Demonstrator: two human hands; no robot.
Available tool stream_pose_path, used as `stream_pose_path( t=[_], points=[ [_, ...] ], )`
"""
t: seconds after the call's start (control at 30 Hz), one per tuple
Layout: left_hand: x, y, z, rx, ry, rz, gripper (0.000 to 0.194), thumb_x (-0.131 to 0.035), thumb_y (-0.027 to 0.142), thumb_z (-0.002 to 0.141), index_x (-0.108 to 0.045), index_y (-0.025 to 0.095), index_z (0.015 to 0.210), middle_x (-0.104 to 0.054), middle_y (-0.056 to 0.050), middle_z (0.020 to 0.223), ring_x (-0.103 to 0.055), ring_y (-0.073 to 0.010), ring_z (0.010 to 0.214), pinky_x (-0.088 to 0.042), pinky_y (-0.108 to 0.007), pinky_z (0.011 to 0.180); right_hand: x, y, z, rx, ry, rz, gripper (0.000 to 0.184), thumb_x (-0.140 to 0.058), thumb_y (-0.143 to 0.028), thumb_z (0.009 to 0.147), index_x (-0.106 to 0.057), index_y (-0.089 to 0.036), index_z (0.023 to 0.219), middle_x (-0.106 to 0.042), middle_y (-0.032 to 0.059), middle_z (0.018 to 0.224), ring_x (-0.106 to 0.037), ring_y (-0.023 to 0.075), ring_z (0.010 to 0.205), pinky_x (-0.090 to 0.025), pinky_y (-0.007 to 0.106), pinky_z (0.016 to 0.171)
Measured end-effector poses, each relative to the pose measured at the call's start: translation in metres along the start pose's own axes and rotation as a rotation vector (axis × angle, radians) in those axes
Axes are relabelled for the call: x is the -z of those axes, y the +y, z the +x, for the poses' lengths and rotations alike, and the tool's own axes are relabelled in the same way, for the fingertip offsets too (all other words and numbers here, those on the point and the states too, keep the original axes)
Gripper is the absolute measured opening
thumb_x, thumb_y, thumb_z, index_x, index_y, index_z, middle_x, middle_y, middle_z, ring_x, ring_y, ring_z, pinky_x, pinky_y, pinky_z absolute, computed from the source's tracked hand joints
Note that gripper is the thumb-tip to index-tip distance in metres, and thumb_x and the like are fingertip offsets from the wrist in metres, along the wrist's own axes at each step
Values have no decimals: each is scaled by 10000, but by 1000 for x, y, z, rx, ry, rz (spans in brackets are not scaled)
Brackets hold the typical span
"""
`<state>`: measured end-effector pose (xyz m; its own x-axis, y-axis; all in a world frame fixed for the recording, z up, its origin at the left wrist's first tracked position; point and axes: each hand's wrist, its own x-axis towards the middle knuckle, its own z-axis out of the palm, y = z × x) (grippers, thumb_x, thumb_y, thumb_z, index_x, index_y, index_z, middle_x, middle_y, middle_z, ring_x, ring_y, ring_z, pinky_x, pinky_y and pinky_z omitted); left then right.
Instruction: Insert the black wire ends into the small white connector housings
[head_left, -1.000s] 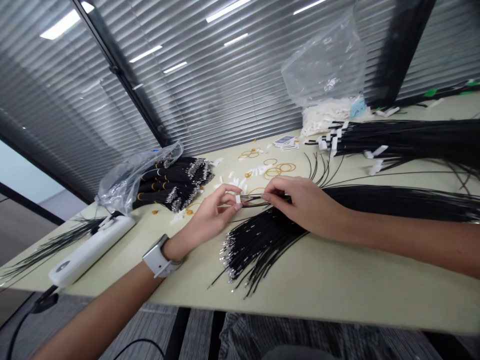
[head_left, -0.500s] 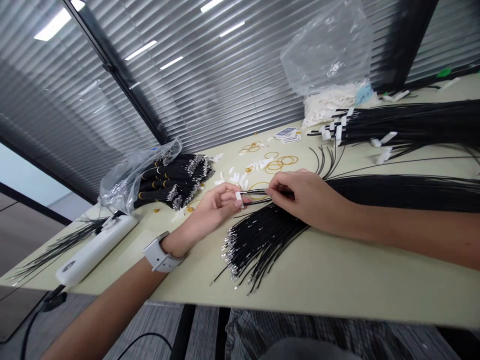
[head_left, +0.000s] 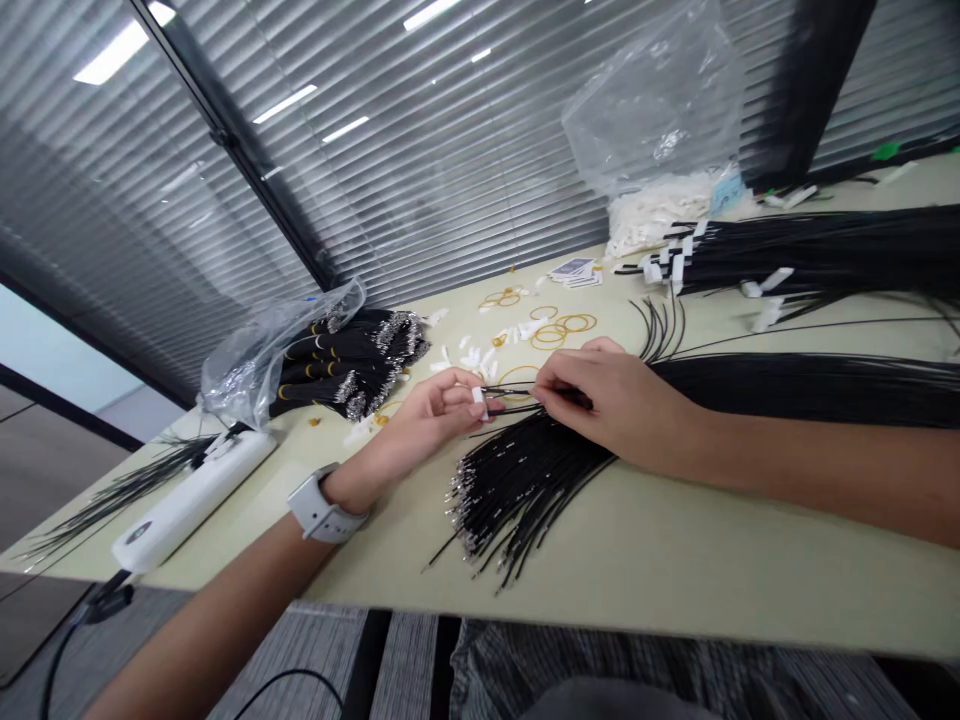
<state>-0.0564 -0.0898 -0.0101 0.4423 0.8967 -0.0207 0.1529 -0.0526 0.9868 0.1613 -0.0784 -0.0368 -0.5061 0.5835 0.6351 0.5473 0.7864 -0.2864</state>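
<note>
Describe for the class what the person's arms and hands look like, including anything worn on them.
Both forearms are bare, with no sleeves in view, and the left hand and right hand wear no gloves. A white watch with a broad strap sits on the left wrist; nothing shows on the right wrist.

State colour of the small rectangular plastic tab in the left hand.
White, best in the head view: small rectangular plastic tab.

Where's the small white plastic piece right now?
In the head view, the white plastic piece is at the fingertips of the left hand, with thin black cables running from it to the right hand.
</note>
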Motion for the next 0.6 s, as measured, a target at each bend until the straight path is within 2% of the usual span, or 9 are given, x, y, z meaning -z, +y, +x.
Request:
stream_pose_path(
  t=[0.13, 0.27, 0.6],
  points=[
    [-3, 3, -1, 28, -35, 14, 216, -617, 171, 786, -490, 133, 956, -660, -101, 977, -617, -137, 903, -436, -271, 851, 1, 0, 0, -13, 5, -29, 184, -408, -256, 873, -502, -157, 749, -505, -17, 659, -449, 103, 630, -322, 291, 726],
    [-6, 6, -4, 38, -46, 35, 156, -592, 139, 799, -496, 125, 921, -670, -85, 904, -620, -112, 831, -444, -233, 787, 0, 0, -1, 44, -1, -37, 202, -376, -246, 894, -490, -152, 756, -522, -9, 681, -470, 110, 648, -323, 299, 723],
    [-7, 2, -3, -19, -84, 63, 128, -569, 108, 807, -496, 109, 912, -662, -96, 904, -611, -109, 832, -437, -225, 785, -4, 2, -1, 75, -1, -53, 192, -339, -229, 915, -456, -143, 789, -532, -4, 732, -491, 120, 663, -316, 318, 718]
  ],
)
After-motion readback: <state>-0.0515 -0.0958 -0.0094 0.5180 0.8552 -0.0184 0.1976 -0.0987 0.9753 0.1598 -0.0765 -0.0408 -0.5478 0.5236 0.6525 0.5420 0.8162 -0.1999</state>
